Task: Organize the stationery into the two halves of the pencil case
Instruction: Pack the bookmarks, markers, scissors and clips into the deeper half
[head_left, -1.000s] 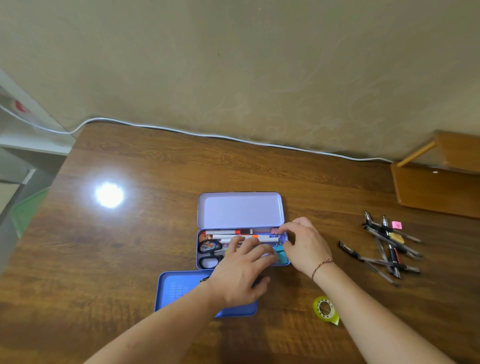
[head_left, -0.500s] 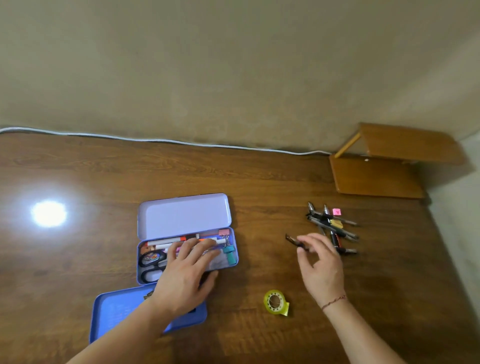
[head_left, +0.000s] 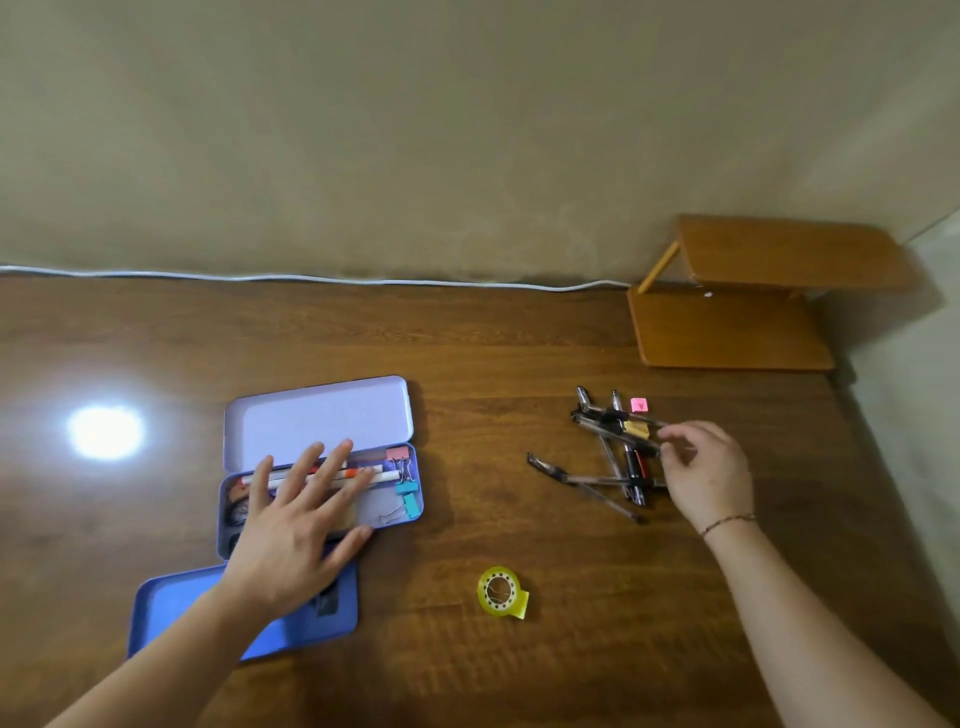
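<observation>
Fingers (head_left: 670, 441) of the right hand (head_left: 709, 475) curl at the right edge of the pen pile (head_left: 615, 457); whether they pinch one yet, cannot tell. Pens lie crossed, mostly pointing away-left. Left hand (head_left: 291, 525), fingers spread flat, rests on the pencil case (head_left: 415, 499), well apart across the table (head_left: 493, 353).

Pencil case (head_left: 317, 421) lies left, pens (head_left: 613, 457) right, tape (head_left: 500, 592) between, nearer.

Left hand (head_left: 291, 540) lies flat, fingers spread; right hand (head_left: 709, 475) reaches forward, fingers loosely curled.
</observation>
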